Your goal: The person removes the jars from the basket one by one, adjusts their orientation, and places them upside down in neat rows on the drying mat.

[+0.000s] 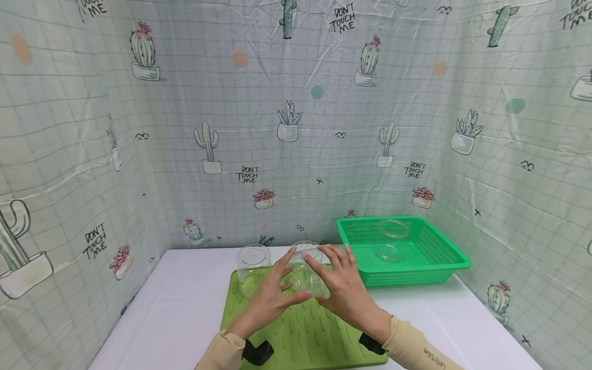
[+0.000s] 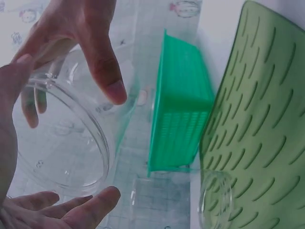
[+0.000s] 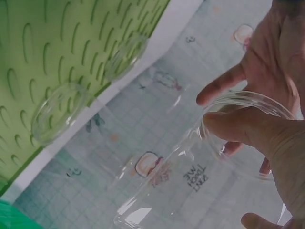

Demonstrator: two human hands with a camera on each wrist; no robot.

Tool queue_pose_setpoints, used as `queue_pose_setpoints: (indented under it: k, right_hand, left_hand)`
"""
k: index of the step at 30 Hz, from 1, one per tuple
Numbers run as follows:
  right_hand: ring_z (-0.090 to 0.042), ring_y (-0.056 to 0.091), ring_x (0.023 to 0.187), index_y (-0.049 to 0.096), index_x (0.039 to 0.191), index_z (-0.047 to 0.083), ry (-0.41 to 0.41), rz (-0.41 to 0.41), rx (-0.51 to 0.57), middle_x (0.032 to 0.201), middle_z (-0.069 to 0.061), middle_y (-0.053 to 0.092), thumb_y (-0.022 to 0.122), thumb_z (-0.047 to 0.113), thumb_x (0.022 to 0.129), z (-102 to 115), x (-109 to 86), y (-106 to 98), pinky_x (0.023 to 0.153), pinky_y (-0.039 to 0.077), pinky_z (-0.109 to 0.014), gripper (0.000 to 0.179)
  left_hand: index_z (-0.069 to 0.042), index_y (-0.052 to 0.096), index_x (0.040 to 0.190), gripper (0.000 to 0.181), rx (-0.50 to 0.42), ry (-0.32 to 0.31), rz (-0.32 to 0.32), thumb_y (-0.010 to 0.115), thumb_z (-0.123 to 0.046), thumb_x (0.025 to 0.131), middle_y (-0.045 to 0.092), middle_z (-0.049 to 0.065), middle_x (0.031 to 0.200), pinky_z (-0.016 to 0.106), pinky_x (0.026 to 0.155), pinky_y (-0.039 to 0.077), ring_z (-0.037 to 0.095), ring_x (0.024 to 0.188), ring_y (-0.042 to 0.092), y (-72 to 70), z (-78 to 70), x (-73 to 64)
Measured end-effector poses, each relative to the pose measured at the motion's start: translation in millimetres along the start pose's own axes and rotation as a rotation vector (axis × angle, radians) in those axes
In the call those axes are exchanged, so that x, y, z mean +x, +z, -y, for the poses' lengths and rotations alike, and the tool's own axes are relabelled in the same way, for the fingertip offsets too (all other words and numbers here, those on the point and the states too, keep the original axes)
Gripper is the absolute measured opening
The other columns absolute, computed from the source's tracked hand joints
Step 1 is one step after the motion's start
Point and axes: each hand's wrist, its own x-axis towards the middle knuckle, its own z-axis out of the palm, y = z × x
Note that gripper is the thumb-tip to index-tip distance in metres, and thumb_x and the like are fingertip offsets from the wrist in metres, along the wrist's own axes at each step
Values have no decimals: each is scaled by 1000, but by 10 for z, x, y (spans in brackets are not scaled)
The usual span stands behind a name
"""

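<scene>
Cupping a clear jar (image 2: 64,136) between them, the left hand (image 1: 270,294) and the right hand (image 1: 343,288) hold it above the front part of a green mat (image 1: 305,334). Each grip is spread wide rather than pressed together, fingers bent round the jar's wall and thumbs near its thick rim, on opposite sides. Glass or hard plastic, it looks stiff, smooth and probably fairly light; I would expect it to slide if squeezed unevenly, and to crack or ring if knocked. The broad wall just behind the rim seems the best place to take hold, one hand each side, since the rim's lip should help stop slipping.

Around it, a left jar (image 1: 253,267) and a middle jar (image 3: 90,138) stand mouth-down on the mat near its far edge, close beyond the fingers, so a knock there is the likeliest trouble. To the right, on the white tabletop (image 1: 162,313), a green basket (image 1: 411,277) contains clear round ware, one piece or two, I cannot tell. A patterned curtain (image 1: 185,97) closes off the back and sides.
</scene>
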Motion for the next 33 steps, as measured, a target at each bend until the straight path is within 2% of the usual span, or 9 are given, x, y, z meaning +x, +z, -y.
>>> queue_pose_setpoints:
  k: [4,10,13,16,18,21,26,30,33]
  right_hand:
    - [-37,41,129,42,146,26,-12,0,6,141,-18,45,99,32,44,42,-14,41,107,24,-67,117]
    - [-38,41,129,40,147,26,-3,19,-3,143,-19,44,98,36,44,75,-25,63,107,25,-67,119]
    - [-40,39,133,36,150,25,11,50,3,147,-20,40,96,44,47,96,-28,63,107,23,-67,121]
    - [-42,30,139,32,152,23,42,70,75,154,-20,29,90,56,53,118,-11,35,109,19,-67,120]
    - [-42,21,144,29,153,21,70,60,152,158,-20,21,83,64,58,113,11,6,109,18,-68,117]
    - [-41,7,148,23,155,21,161,65,313,162,-17,8,73,71,66,82,53,-82,107,20,-71,113]
    - [-47,6,146,9,157,25,331,85,635,163,-10,-3,45,79,81,-66,111,-209,100,25,-77,101]
    - [-50,9,145,3,157,27,427,85,895,163,-11,-2,26,68,96,-209,127,-266,101,20,-78,77]
    - [-50,9,145,2,156,33,548,131,1089,163,-13,-1,18,57,102,-280,108,-289,102,19,-77,61]
  left_hand:
    - [-44,19,151,84,-25,-3,-2,73,-34,87,18,3,160,46,98,49,38,139,36,10,36,-12]
    - [-42,23,151,82,-10,0,-13,73,-34,86,22,5,159,45,95,51,39,136,40,-8,73,-24]
    - [-43,24,150,82,-10,-11,-13,74,-35,85,22,4,159,45,95,51,39,136,41,-17,87,-34]
    - [-41,26,150,82,-3,-10,-27,75,-34,85,23,5,159,44,94,52,40,135,42,-25,106,-55]
    - [-41,26,150,82,3,-14,-38,75,-34,84,24,5,159,44,94,52,40,135,42,-36,120,-64]
    - [-42,26,149,81,9,-13,-50,75,-33,85,24,4,159,44,93,53,39,135,42,-60,134,-75]
    - [-40,27,150,84,5,-29,-79,77,-34,83,25,2,158,45,94,52,37,135,43,-103,132,-95]
    - [-41,27,150,86,-26,-37,-101,78,-31,82,25,3,158,46,95,51,35,134,44,-136,122,-115]
    - [-44,26,149,86,-49,-35,-106,78,-29,83,23,5,158,47,96,51,36,134,44,-152,120,-125]
